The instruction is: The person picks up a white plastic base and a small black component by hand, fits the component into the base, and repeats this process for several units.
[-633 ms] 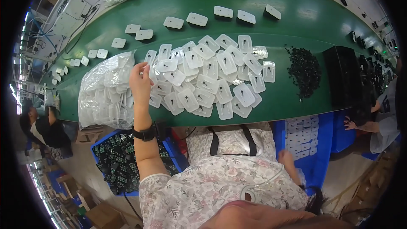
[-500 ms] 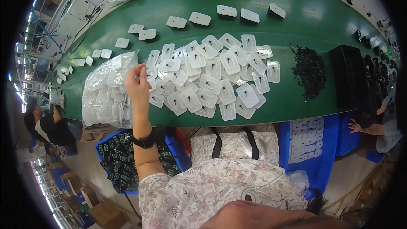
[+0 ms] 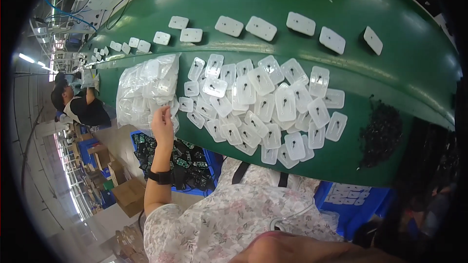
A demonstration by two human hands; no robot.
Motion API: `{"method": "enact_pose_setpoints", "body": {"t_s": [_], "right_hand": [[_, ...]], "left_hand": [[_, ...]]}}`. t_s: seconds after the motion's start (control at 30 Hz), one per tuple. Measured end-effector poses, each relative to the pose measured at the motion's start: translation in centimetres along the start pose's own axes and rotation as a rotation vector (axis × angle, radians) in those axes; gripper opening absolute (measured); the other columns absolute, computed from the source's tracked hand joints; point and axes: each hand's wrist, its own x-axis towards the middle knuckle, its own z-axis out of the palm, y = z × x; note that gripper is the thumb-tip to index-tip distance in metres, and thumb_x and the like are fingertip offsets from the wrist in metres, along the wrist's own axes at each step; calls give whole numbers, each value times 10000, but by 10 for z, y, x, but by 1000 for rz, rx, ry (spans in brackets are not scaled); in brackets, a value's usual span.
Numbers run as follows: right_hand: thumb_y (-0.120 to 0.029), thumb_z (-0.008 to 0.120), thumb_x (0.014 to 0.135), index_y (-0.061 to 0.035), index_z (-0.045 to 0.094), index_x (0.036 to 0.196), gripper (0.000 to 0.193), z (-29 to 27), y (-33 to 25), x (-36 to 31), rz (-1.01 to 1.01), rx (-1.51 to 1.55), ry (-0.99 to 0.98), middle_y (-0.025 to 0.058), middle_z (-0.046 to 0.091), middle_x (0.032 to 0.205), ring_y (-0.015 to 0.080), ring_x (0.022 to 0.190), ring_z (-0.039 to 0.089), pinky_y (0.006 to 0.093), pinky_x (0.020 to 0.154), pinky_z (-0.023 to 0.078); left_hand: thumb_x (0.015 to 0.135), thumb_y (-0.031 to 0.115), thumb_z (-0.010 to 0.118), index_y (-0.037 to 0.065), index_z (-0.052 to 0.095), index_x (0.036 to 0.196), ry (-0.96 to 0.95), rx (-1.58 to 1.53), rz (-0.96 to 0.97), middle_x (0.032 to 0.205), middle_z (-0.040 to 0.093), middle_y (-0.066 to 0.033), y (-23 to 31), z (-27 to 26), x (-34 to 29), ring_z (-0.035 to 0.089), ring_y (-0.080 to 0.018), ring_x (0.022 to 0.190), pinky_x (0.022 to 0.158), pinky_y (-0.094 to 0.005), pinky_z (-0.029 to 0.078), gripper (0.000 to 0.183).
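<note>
Left hand (image 3: 162,121) at one bag (image 3: 144,83), grip unclear; one black heap (image 3: 381,134); right hand unseen.

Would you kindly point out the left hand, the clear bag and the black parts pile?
Left hand (image 3: 162,126), head view: its middle.
Clear bag (image 3: 147,87), head view: middle of its plastic.
Black parts pile (image 3: 383,134), head view: its middle.

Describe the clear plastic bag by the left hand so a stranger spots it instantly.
Start at the green table. Left of the scattered translucent trays, by the left hand, lies the bag. Unlike those loose trays, it is one big, shiny, crinkled bundle.
</note>
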Motion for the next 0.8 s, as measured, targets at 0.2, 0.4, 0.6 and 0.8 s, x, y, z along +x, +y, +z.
{"method": "enact_pose_setpoints", "body": {"t_s": [0.2, 0.4, 0.6, 0.8], "right_hand": [[-117, 502, 802, -16, 593, 937, 190, -72, 20, 69, -55, -19, 61, 245, 610, 841, 390, 825, 592, 433, 715, 471], [-119, 504, 804, -18, 593, 949, 198, -71, -14, 73, -45, -3, 124, 244, 612, 845, 386, 825, 594, 431, 716, 471], [-121, 506, 806, -19, 593, 960, 204, -145, -128, 30, 32, 7, 234, 243, 613, 849, 383, 824, 595, 430, 716, 472], [-127, 541, 852, -74, 584, 1055, 214, -327, -343, -51, 211, 127, 414, 92, 605, 688, 149, 596, 576, 262, 558, 467]], "left_hand": [[828, 5, 514, 23, 587, 947, 214, 101, 101, 913, 584, -131, -34, -11, -12, 551, -284, 795, 700, -344, 441, 141], [796, 6, 549, 21, 583, 971, 410, 177, 454, 957, 578, -132, -32, 1, -10, 527, -316, 904, 805, -383, 418, 180], [710, 135, 673, 74, 584, 993, 286, 268, 439, 1022, 544, -99, -41, 11, -13, 485, -304, 984, 840, -405, 387, 303], [699, 155, 680, 110, 601, 985, 247, 279, 456, 1101, 502, -88, -57, 13, -4, 454, -286, 1036, 839, -415, 370, 300]]}}
